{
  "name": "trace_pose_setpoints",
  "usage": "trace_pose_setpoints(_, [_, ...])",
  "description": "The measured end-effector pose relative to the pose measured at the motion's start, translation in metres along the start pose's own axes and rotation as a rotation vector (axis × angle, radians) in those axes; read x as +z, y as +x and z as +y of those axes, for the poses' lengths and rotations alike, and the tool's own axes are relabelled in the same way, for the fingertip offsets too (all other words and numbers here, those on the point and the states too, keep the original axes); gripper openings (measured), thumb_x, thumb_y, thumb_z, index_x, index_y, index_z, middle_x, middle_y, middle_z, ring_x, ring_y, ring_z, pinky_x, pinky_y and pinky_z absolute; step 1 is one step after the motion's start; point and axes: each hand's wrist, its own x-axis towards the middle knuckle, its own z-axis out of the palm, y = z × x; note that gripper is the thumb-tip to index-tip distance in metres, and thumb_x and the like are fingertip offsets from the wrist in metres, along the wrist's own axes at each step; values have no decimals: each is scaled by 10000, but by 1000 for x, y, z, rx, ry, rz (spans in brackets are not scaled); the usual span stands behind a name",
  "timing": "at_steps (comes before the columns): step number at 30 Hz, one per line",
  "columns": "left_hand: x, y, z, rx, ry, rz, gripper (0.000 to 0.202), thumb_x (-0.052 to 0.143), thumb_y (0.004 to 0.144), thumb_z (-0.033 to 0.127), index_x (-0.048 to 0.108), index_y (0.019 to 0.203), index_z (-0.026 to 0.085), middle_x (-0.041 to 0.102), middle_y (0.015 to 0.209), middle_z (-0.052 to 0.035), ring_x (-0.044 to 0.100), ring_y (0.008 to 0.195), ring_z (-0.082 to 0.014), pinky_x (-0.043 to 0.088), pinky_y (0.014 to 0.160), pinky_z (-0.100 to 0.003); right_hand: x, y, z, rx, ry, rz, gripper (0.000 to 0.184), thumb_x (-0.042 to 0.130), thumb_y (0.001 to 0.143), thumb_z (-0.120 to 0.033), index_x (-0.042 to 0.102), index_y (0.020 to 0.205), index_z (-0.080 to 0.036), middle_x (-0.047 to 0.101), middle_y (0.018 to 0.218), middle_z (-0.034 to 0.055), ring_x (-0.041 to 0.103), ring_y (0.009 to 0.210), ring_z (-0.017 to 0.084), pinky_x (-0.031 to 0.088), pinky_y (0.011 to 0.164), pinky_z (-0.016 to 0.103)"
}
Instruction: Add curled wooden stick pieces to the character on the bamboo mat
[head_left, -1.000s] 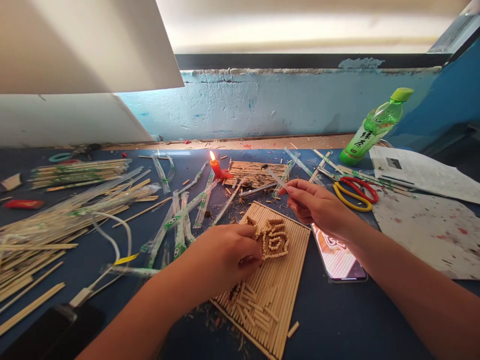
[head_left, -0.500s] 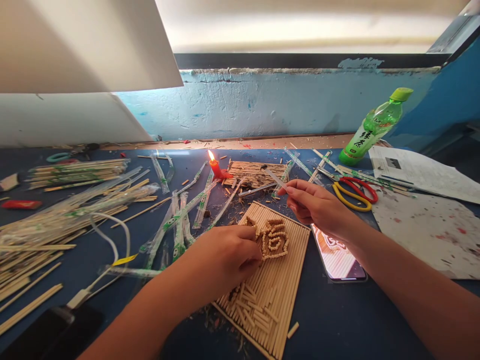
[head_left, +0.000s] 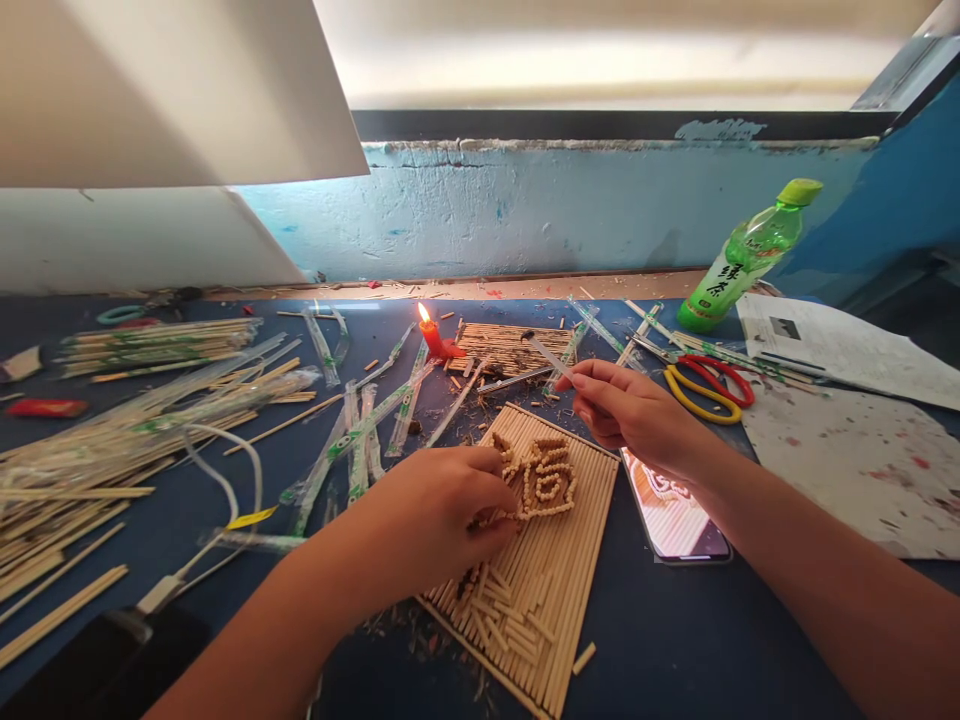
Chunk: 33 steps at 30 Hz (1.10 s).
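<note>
My right hand [head_left: 630,405] pinches a translucent glue stick [head_left: 551,357] with a blackened tip, held up beyond the far right edge of a mat of wooden sticks [head_left: 581,560]. My left hand [head_left: 442,510] reaches over the mat's left side, fingers curled and thumb low, at the left end of a raised outline of short stick pieces [head_left: 573,490]. Whatever its fingertips grip is hidden. Loose cut pieces [head_left: 517,630] lie in a pile on the near part of the mat. Behind, a red candle [head_left: 430,335] burns with a small flame.
A lit phone [head_left: 675,515] lies right of the mat, scissors [head_left: 709,390] beyond it. A green bottle [head_left: 742,260] stands at the back right beside papers [head_left: 855,350]. Plastic wrappers [head_left: 360,435], chopsticks [head_left: 67,530] and a white cable [head_left: 255,470] spread over the left.
My left hand has shifted slightly left, and a small gap shows between its thumb and fingers. My right hand and the glue stick have stayed nearly still.
</note>
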Motion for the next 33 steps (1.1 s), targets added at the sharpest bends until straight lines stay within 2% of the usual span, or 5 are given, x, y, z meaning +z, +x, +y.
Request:
trace_pose_setpoints(7, [2,3,0,28,-7,-27,189,563,896,168,728,821,219,600,793,-9,564,677,-120,407,606,-240,0,-2,1,-4,-9,0,183,571,929,-360,598,970,-184,447,606,-68,250,405,23,107,413,224])
trace_pose_setpoints(19, [3,4,1,-27,-11,-65,184,563,885,158,733,840,214,595,812,-7,555,694,-125,394,625,-265,1,-2,-1,5,-11,2,193,585,915,-378,598,969,-193,446,603,-68,241,413,38,111,411,229])
trace_pose_setpoints(25, [-8,-4,3,-95,-97,-7,93,630,884,269,716,881,235,609,872,1,565,736,-124,400,656,-257,2,-3,-2,6,-18,0,196,586,915,-378,596,959,-188,437,602,-69,239,417,34,110,418,228])
trace_pose_setpoints(28, [-13,-9,9,-118,-150,-84,52,660,857,267,707,838,256,610,820,27,565,727,-117,399,656,-247,1,-3,-3,4,-12,-9,198,581,916,-383,591,959,-190,453,618,-63,228,410,31,100,414,232])
trace_pose_setpoints(33, [-13,-15,16,-177,-82,-209,76,763,730,296,701,769,276,612,749,40,556,691,-148,378,608,-268,1,-4,-5,6,-26,8,175,582,911,-364,594,936,-191,453,632,-55,246,419,37,102,414,234])
